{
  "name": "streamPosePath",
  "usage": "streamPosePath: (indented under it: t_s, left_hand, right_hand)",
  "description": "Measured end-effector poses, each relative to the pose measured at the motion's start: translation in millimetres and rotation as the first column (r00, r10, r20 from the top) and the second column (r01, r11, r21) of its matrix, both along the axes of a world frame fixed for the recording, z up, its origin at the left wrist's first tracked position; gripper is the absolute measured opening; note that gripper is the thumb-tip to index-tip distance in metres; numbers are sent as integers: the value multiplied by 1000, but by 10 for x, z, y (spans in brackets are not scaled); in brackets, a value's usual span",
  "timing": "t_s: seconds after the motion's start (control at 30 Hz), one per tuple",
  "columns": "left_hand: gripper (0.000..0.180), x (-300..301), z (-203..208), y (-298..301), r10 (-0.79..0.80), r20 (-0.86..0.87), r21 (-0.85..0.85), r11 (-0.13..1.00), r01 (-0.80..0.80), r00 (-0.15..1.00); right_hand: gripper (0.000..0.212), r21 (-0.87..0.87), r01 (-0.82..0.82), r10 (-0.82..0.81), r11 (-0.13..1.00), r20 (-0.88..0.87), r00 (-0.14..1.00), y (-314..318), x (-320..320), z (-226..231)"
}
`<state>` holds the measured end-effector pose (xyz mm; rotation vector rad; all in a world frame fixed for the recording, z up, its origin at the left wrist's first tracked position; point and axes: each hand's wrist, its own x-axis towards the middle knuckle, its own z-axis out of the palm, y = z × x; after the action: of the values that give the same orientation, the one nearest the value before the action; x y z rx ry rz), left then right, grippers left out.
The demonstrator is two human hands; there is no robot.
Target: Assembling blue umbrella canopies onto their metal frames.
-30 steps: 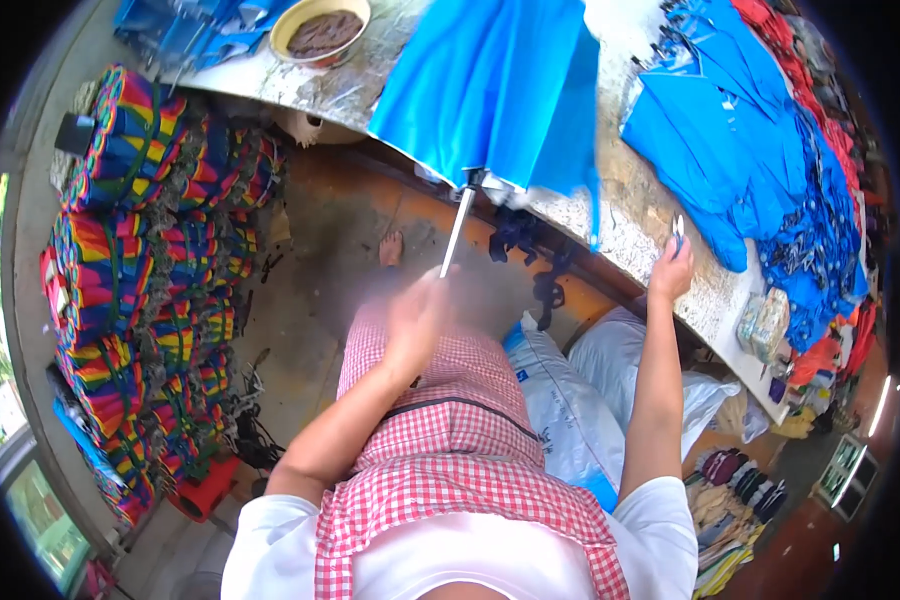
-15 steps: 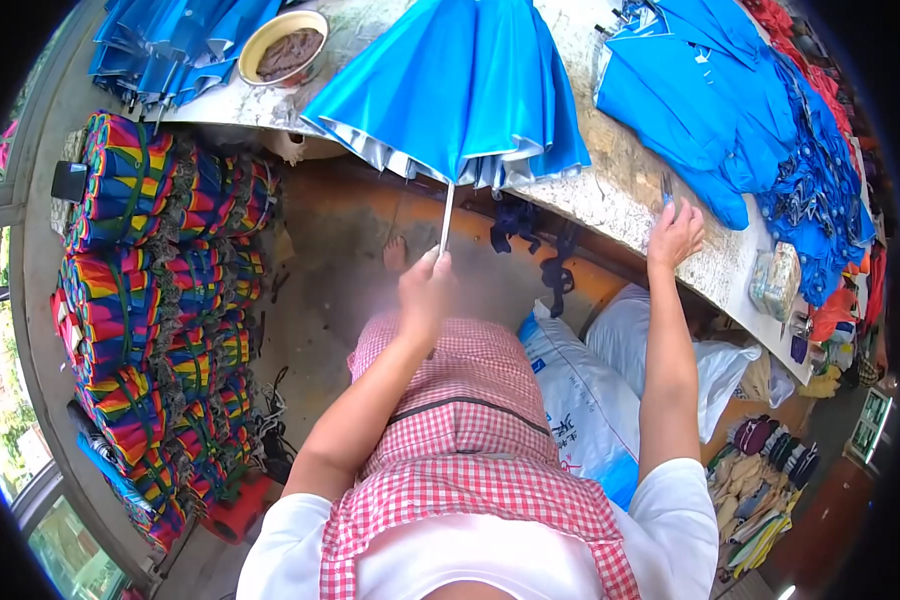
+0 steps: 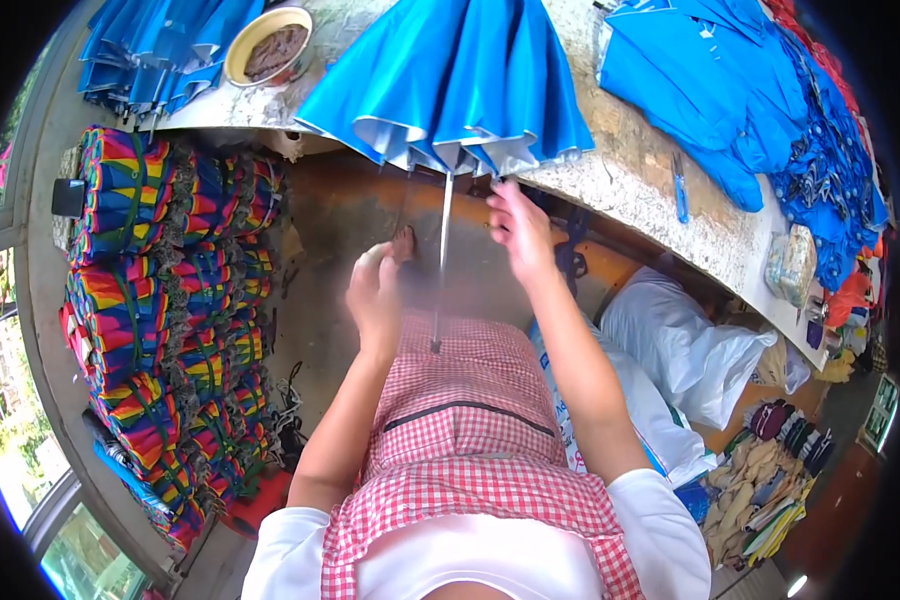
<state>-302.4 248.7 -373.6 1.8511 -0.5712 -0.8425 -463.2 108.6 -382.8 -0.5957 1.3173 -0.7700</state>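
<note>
Left hand point(image 3: 372, 295) and right hand point(image 3: 523, 232) have shifted, fingers loosely spread; silver-shafted blue fabric umbrella point(image 3: 450, 90) lies at one and eleven o'clock respectively; white plastic sack's point(image 3: 638, 405) print is unreadable.

The top of the blue umbrella point(image 3: 450, 90) is cut off by the upper edge. The left hand point(image 3: 374, 295) is blurred. Whether the umbrella's rim is touched by the right hand point(image 3: 522, 235) cannot be told. A white sack point(image 3: 632, 388) is partly covered by the right forearm point(image 3: 573, 345). The blue cloth pile point(image 3: 705, 85) is cropped above.
</note>
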Motion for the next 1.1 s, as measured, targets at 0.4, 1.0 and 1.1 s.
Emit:
streamPosePath:
  t_s: [0.4, 1.0, 1.1]
  left_hand:
    - [50, -901, 141, -980, 56, -464, 44, 998, -40, 884]
    - [14, -972, -314, -1056, 94, -333, 62, 995, -78, 938]
    - [13, -946, -312, -1041, 59, -279, 76, 996, -39, 958]
  right_hand:
    - [23, -488, -539, -320, 687, -868, 379, -118, -1571, 347]
    - [41, 60, 34, -61, 998, 540, 839, 393, -1048, 455]
    - [40, -80, -112, 135, 990, 717, 684, 420, -905, 273]
